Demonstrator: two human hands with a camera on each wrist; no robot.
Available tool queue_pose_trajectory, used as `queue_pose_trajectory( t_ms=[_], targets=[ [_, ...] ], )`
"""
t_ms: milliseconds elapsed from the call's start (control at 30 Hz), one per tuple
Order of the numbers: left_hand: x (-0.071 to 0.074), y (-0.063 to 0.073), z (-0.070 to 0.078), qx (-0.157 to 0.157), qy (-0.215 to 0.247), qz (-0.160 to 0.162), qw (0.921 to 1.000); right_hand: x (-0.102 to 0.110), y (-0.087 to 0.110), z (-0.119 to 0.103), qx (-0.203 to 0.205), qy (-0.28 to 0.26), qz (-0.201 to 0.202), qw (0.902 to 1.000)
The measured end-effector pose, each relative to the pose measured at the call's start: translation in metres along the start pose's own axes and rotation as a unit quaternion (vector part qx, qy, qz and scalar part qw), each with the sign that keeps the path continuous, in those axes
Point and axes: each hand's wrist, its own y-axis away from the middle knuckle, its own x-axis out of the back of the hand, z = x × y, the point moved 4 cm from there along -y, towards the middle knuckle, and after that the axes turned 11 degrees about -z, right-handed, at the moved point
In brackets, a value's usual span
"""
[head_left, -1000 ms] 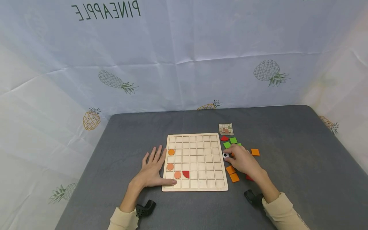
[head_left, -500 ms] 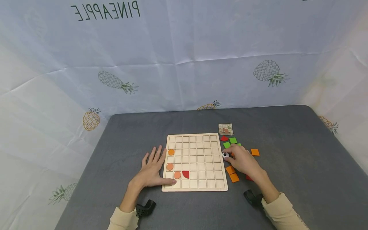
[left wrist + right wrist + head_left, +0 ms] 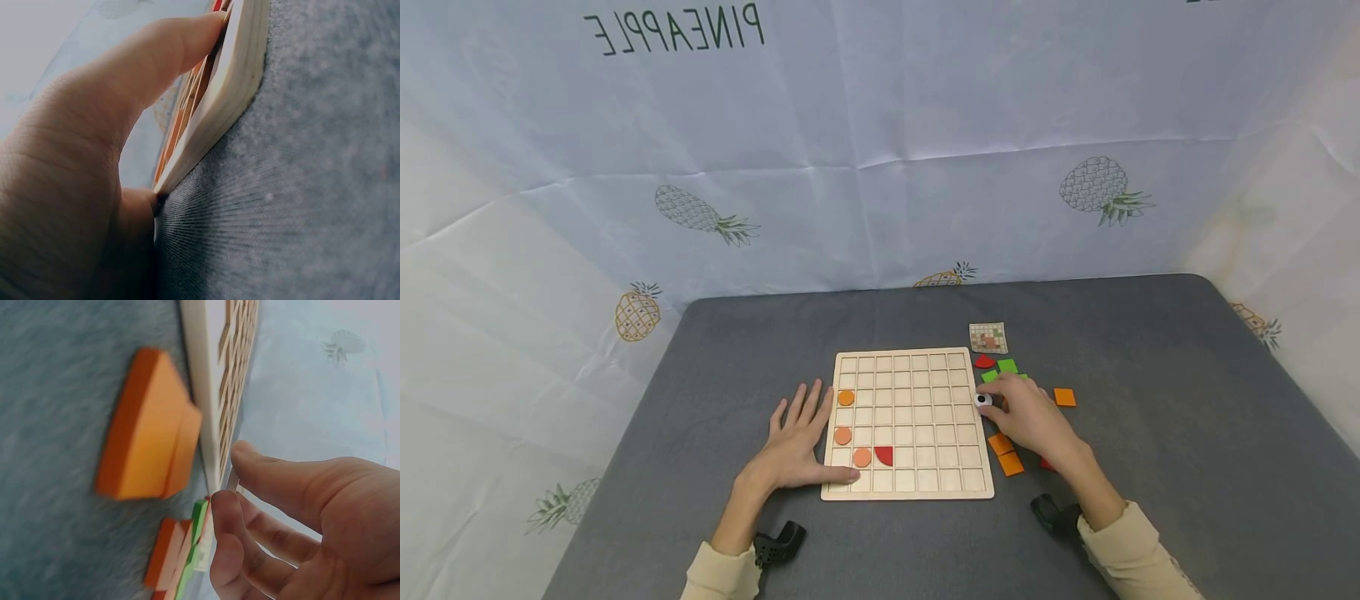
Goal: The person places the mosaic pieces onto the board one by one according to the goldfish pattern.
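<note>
A pale wooden grid board (image 3: 925, 417) lies on the table. My left hand (image 3: 797, 450) is spread at its left edge, the thumb lying over the lower left cells and the fingertips along the side. At the board's right edge, my right hand (image 3: 1036, 421) pinches a white eye disc (image 3: 982, 400) with a black dot between thumb and forefinger. In the right wrist view only a thin edge of the disc (image 3: 233, 481) shows. Orange discs (image 3: 846, 398) and a red quarter-circle piece (image 3: 884, 456) sit in cells on the left part of the board.
Right of the board lie orange square tiles (image 3: 1011, 463), a separate orange tile (image 3: 1064, 397), green tiles (image 3: 1007, 366) and a red piece (image 3: 985, 362). A small pattern card (image 3: 988, 337) lies behind them. Pineapple-print cloth (image 3: 880, 225) hangs beyond the table.
My right hand has shifted slightly left and away from me, bringing the eye disc to the board's right edge. The left hand stays in place.
</note>
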Motion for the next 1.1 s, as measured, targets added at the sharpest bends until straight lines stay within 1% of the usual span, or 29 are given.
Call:
queue_pose_trajectory(
  t_ms=[67, 200, 333, 467, 700, 933, 1100],
  targets=[
    [-0.001, -0.001, -0.002, 0.005, -0.006, 0.0, 1.0, 0.0, 0.0, -0.004, 0.003, 0.0, 0.0, 1.0],
    [-0.002, 0.0, -0.001, 0.005, -0.012, 0.006, 0.9999, 0.0, -0.002, -0.013, 0.012, -0.008, -0.003, 0.9999],
    [0.0, 0.003, 0.003, -0.009, 0.002, 0.012, 0.9999, 0.0, -0.006, -0.021, 0.031, -0.025, -0.002, 0.9992],
    [0.003, 0.004, 0.005, -0.015, 0.011, 0.011, 0.9998, -0.001, -0.009, -0.029, 0.052, -0.028, 0.0, 0.9982],
    [-0.001, 0.0, -0.001, 0.002, -0.006, 0.008, 1.0, -0.008, -0.015, -0.043, 0.068, -0.044, -0.01, 0.9967],
    [0.007, 0.002, 0.008, 0.033, -0.028, -0.039, 0.9983, -0.018, -0.022, -0.06, 0.087, -0.045, -0.015, 0.9951],
    [0.006, 0.003, 0.009, 0.036, -0.03, -0.038, 0.9982, -0.027, -0.027, -0.071, 0.094, -0.049, -0.014, 0.9943]
  ],
)
